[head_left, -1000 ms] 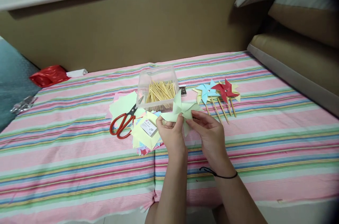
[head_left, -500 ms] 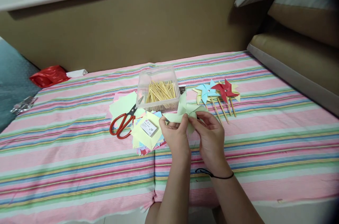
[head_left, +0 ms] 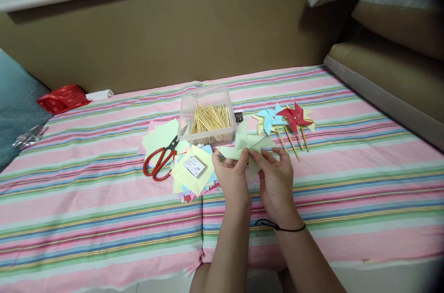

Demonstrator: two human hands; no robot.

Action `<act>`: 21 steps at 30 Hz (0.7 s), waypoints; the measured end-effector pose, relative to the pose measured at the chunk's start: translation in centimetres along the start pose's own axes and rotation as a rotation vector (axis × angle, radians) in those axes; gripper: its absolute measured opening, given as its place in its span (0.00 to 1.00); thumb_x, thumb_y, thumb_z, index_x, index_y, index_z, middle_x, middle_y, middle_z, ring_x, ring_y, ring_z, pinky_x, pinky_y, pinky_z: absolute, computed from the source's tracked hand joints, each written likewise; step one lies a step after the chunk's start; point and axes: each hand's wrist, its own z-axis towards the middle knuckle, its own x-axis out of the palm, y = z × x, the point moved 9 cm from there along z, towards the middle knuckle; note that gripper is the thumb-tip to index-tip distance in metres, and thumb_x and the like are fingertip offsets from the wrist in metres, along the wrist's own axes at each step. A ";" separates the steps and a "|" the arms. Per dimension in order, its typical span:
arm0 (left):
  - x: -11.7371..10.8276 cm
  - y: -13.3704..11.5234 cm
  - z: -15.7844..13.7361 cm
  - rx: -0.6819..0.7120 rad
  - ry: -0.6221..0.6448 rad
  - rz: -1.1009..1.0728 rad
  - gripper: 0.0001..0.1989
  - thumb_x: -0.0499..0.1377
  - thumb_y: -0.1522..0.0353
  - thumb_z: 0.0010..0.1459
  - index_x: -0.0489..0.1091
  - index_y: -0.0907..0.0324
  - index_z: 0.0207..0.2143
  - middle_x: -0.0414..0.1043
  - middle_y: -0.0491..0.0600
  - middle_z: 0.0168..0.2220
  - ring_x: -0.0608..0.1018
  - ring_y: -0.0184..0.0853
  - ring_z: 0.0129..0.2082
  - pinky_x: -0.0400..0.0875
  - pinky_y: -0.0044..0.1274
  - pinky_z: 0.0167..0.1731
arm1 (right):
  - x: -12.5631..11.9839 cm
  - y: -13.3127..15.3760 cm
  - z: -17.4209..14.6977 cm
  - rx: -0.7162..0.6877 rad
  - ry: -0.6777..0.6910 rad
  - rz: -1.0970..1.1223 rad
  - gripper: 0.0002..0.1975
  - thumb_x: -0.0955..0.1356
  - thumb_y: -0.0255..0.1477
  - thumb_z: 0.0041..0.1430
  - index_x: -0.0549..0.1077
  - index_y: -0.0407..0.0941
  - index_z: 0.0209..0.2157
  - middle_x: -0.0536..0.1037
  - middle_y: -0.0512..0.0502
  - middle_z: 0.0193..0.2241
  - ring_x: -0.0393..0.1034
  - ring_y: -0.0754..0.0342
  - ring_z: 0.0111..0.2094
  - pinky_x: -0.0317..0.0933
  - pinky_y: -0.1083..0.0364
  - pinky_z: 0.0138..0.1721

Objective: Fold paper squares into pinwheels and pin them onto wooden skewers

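Note:
A pale green paper pinwheel is held up between both hands. My left hand pinches it near the centre, thumb on top and fingers curled under the left blade. From the other side my right hand grips it too, its thumb close to the left thumb at the middle. Fingertips beneath the paper are hidden. Left of my hands, a small printed box rests on a stack of coloured paper squares. Red-handled scissors lean with their blades against the clear plastic box.
Thin wooden sticks fill the clear box. Finished-looking pinwheels in blue and red lie at the right on sticks. A red plastic bag sits far left on the striped cloth. Sofa cushions border the right.
The green pinwheel has shifted and tilted slightly, so more of its blades shows. My right fingers have moved a little around its right side. Both hands keep hold of it.

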 end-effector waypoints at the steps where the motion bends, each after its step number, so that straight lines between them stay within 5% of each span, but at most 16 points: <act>1: 0.0 0.1 0.0 -0.005 -0.001 -0.002 0.23 0.68 0.70 0.42 0.60 0.58 0.39 0.75 0.45 0.28 0.78 0.29 0.26 0.68 0.18 0.28 | 0.1 0.0 0.0 0.001 0.010 -0.003 0.32 0.79 0.29 0.31 0.61 0.48 0.38 0.79 0.53 0.27 0.76 0.52 0.30 0.71 0.51 0.35; 21: 0.3 -0.2 0.0 0.011 0.036 0.032 0.26 0.67 0.73 0.42 0.57 0.58 0.41 0.77 0.48 0.28 0.78 0.29 0.25 0.72 0.21 0.29 | 0.1 1.3 -0.2 -0.082 -0.002 -0.002 0.33 0.77 0.25 0.36 0.64 0.45 0.46 0.78 0.55 0.23 0.73 0.57 0.26 0.66 0.58 0.30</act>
